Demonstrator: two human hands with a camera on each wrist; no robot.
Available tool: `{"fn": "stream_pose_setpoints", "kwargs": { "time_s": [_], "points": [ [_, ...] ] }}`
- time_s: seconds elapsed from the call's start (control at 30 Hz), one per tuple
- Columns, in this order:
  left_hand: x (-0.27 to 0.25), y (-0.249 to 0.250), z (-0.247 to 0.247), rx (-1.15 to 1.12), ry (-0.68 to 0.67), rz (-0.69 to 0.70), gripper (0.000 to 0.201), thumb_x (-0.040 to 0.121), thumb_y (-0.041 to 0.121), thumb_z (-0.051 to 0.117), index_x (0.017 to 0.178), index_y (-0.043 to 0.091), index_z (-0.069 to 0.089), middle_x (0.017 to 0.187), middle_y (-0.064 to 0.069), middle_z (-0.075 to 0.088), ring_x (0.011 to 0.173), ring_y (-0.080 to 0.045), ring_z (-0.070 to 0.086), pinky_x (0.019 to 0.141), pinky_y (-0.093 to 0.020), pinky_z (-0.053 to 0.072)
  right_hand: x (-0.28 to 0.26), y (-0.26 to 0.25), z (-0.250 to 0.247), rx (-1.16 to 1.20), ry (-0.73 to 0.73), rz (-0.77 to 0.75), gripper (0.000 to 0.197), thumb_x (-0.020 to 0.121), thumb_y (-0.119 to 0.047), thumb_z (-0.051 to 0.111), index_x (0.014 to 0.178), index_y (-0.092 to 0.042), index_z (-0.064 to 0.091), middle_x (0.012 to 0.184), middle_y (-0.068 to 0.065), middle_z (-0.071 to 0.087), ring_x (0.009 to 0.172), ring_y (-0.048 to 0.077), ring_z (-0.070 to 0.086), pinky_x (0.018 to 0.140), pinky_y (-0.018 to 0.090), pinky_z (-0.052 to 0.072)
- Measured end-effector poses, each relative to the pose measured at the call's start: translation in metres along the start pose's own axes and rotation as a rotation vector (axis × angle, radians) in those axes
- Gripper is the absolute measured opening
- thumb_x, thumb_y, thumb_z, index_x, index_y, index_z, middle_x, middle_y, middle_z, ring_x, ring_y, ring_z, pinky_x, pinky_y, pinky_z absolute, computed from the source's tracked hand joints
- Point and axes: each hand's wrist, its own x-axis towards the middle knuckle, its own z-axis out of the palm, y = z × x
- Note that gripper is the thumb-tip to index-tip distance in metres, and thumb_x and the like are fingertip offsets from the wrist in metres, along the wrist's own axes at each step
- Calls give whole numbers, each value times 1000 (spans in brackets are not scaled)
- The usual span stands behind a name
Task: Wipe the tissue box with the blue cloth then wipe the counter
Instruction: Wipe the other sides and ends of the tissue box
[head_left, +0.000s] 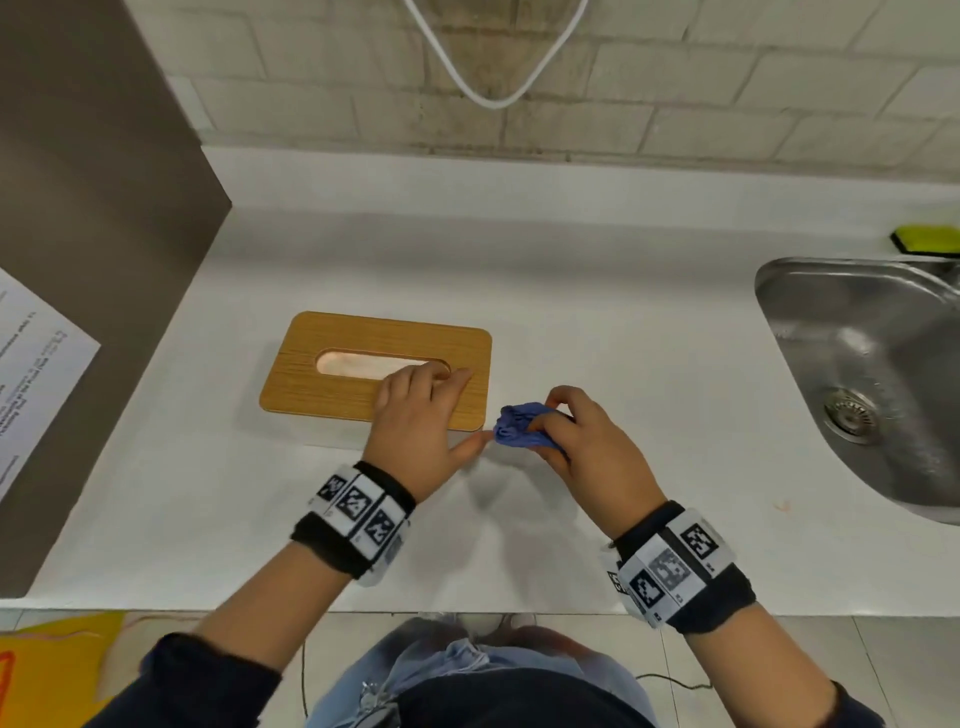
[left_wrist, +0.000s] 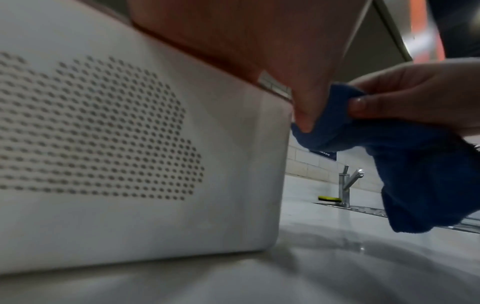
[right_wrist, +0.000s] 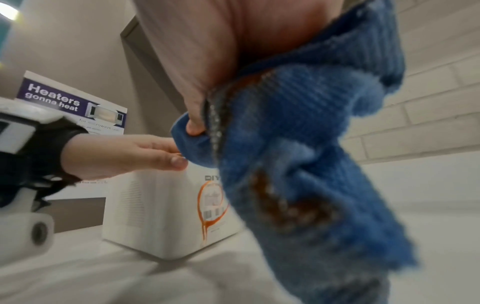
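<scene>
Tissue box (head_left: 358, 358) sits on the counter (head_left: 597, 291), left hand (head_left: 415, 415) flat on its lid; right hand (head_left: 592, 441) clutches the bunched blue cloth (head_left: 514, 426) just beside it

Even bright overhead light; soft shadows; wrist views blurred close-up; edges warped.

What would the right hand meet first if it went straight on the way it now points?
Probably the tissue box: the right hand, gripping the blue cloth, points at its near right corner, beside the left hand. Depth is unclear.
</scene>
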Motion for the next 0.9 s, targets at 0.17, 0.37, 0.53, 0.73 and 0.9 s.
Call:
{"fn": "stream_pose_setpoints", "kwargs": {
  "time_s": [0.17, 0.37, 0.53, 0.73, 0.9],
  "points": [
    [12, 5, 3, 53, 32, -21, 66, 71, 64, 42, 125, 28, 50, 98, -11, 56, 88, -32, 51, 80, -41, 39, 0, 13, -5, 116, 129, 108, 36, 90, -34, 39, 97, -8, 62, 110, 11, 55, 78, 23, 59, 59, 25, 41],
    [1, -22, -47, -269, 229, 67, 54, 81, 50, 43, 132, 32, 45, 96, -6, 48, 94, -15, 39, 88, -19, 25, 32, -10, -24, 407, 387, 181, 26, 92, -30, 41, 102, -11, 56, 112, -4, 40, 84, 3, 48, 69, 23, 46],
    [-5, -58, -78, -544, 230, 90, 54, 88, 60, 31, 136, 35, 38, 101, -6, 50, 103, -12, 45, 96, -20, 31, 80, -62, -12, 492, 374, 27, 21, 93, -19, 42, 106, -9, 54, 115, -4, 39, 93, 4, 49, 82, 12, 42],
    [-2, -81, -93, -701, 245, 45, 45, 88, 39, 34, 133, 34, 41, 107, -19, 53, 102, -14, 50, 93, -16, 33, 112, -109, 8, 283, 386, -63, 34, 86, -13, 41, 116, -7, 56, 118, 15, 55, 91, 31, 53, 79, 44, 44],
    [3, -96, -94, -803, 279, 14, 46, 87, 37, 34, 131, 27, 42, 105, -11, 55, 101, -3, 50, 92, -17, 35, 123, -118, 7, 329, 299, -206, 37, 81, -1, 45, 112, -13, 61, 115, 7, 59, 92, 26, 50, 78, 39, 33]
  ]
}}
